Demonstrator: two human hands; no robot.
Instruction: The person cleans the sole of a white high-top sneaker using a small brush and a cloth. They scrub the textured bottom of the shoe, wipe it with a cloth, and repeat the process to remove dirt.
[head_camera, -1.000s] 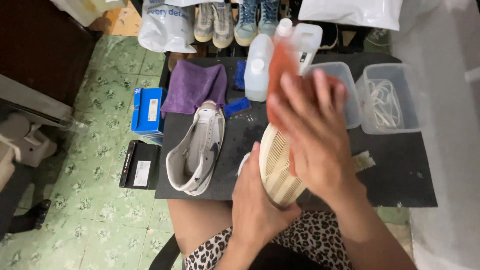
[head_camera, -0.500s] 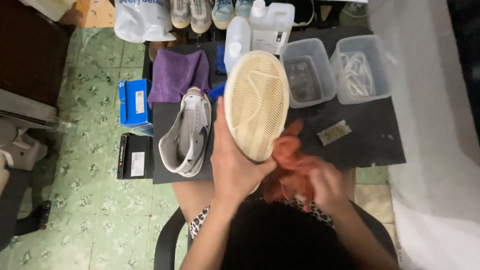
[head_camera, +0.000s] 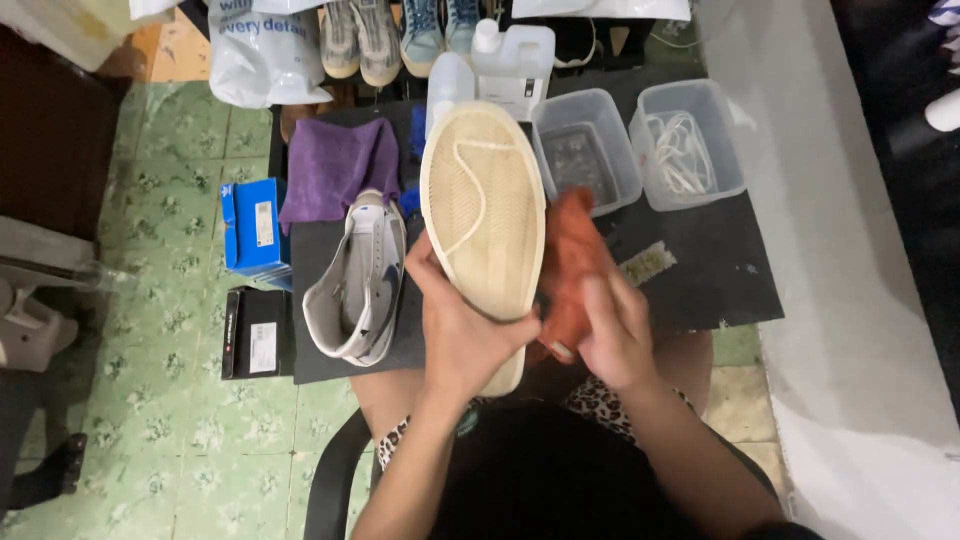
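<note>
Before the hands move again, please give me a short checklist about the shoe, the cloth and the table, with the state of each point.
1. Left hand grips the shoe, sole facing up: ok.
2. Right hand holds the orange cloth: ok.
3. Cloth touches the shoe's side edge: ok.
4. Sole is already clean: cannot tell.
5. Second shoe lies safely on the black table, not at its edge: ok.
6. Two clear tubs stand away from the hands: ok.
</note>
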